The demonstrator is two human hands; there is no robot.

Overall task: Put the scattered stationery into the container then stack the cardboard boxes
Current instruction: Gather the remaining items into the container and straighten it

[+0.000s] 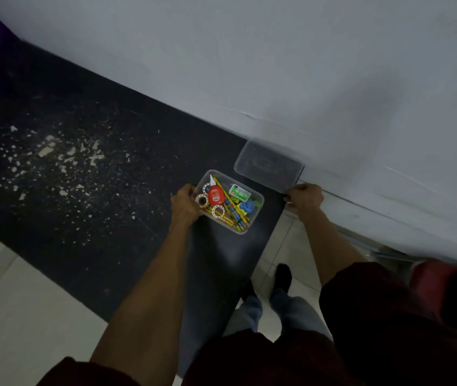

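Where the left hand (185, 203) is curled round the left end of the container (261, 201), fingers over the rim beside a tape roll (201, 201), the box is held down on the black table (82, 168); whether the roll itself is touched cannot be told. Right hand (304, 197): curled at the near corner of the lid (269, 162), at the table's edge; its fingertips are hidden, so a true hold on the lid cannot be confirmed. Contents, all lodged inside the container: a second tape roll (218, 211), a red dispenser (215, 196), a green staple box (239, 192), pencils (234, 218), blue clips (249, 206). Lid: flat, just beyond the container, against the white wall (305, 65). Step judged in hand: closing the filled container. Method advised: the roll is to be seated below the rim and pencil ends checked for overhang; the lid is to be lifted by its corner, squared over the opening, lowered flat, then pressed at each corner while the base is pinned. Cardboard boxes: none plainly shown; stacking is judged not yet begun.
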